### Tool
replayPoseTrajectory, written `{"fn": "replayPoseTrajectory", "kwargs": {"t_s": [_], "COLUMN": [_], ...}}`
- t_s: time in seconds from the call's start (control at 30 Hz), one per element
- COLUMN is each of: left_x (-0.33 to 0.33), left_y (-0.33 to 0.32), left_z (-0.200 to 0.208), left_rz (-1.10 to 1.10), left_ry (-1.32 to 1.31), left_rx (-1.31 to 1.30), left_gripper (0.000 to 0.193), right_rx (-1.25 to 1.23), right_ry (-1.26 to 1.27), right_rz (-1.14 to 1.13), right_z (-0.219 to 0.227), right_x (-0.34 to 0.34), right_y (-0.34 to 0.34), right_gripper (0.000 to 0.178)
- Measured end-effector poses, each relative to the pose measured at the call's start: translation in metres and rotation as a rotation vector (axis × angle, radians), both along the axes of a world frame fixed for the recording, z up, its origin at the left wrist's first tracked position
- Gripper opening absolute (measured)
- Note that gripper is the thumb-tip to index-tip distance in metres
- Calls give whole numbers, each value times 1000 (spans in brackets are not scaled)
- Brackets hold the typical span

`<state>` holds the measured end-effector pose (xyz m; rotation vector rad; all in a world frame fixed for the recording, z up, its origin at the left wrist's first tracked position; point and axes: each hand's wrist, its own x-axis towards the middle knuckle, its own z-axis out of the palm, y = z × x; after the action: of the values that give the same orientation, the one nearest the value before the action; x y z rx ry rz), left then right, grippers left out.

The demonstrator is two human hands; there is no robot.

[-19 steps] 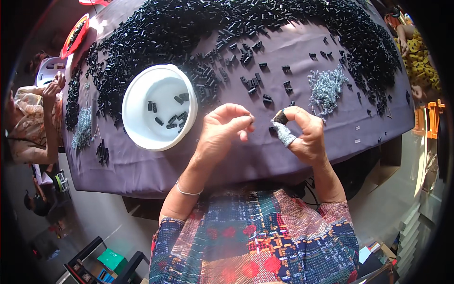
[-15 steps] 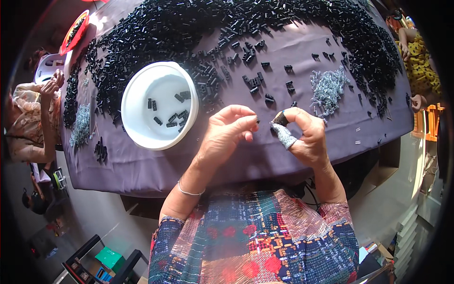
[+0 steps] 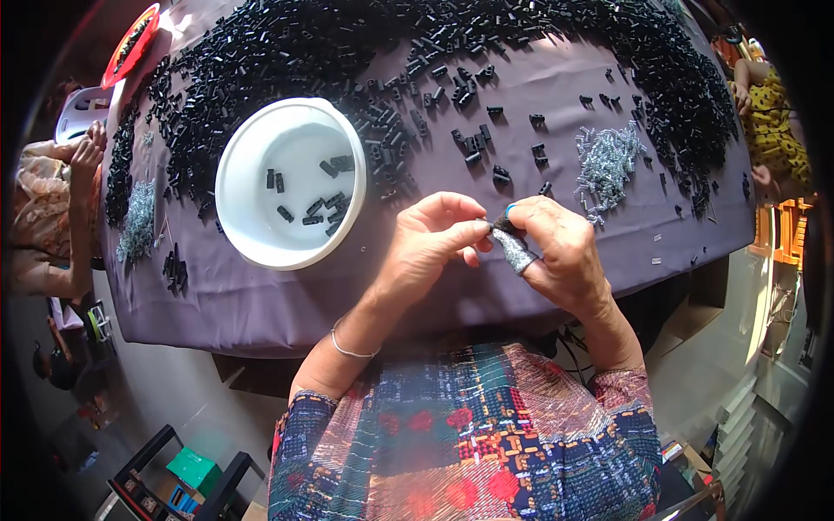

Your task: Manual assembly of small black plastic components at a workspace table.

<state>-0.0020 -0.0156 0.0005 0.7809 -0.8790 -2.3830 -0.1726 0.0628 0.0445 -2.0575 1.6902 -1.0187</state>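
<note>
The left hand [image 3: 426, 243] and right hand [image 3: 565, 256] met at their fingertips above a purple tablecloth [image 3: 408, 300]. The left thumb and forefinger were pinched nearly together at a small dark piece [image 3: 490, 225], its outline partly hidden between the two hands. The right thumb, in a grey wrapping [image 3: 514, 252], and forefinger were narrowly set against the same spot; whether they gripped anything could not be told. A white plastic bowl [image 3: 261, 234] containing black cylinders [image 3: 343, 163] stood to the left, and a heap of silvery pins [image 3: 608, 161] lay beyond the right hand.
</note>
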Motion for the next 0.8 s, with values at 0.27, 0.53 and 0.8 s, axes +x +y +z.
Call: {"fn": "replayPoseTrajectory", "kwargs": {"t_s": [0.27,0.53,0.8], "left_x": [3,10,11], "left_y": [-3,3,3], "left_z": [-4,-10,-11], "left_rz": [-35,-83,-108], "left_ry": [106,167,192], "left_rx": [201,253,290], "left_gripper": [16,9,8], "right_rx": [20,-27,-97], "right_ry": [-155,-153,106], "right_rz": [-79,-217,-389], "right_z": [-1,-7,-22], "right_x": [0,-12,-52], "right_y": [7,17,-8], "right_gripper": [35,31,29]}}
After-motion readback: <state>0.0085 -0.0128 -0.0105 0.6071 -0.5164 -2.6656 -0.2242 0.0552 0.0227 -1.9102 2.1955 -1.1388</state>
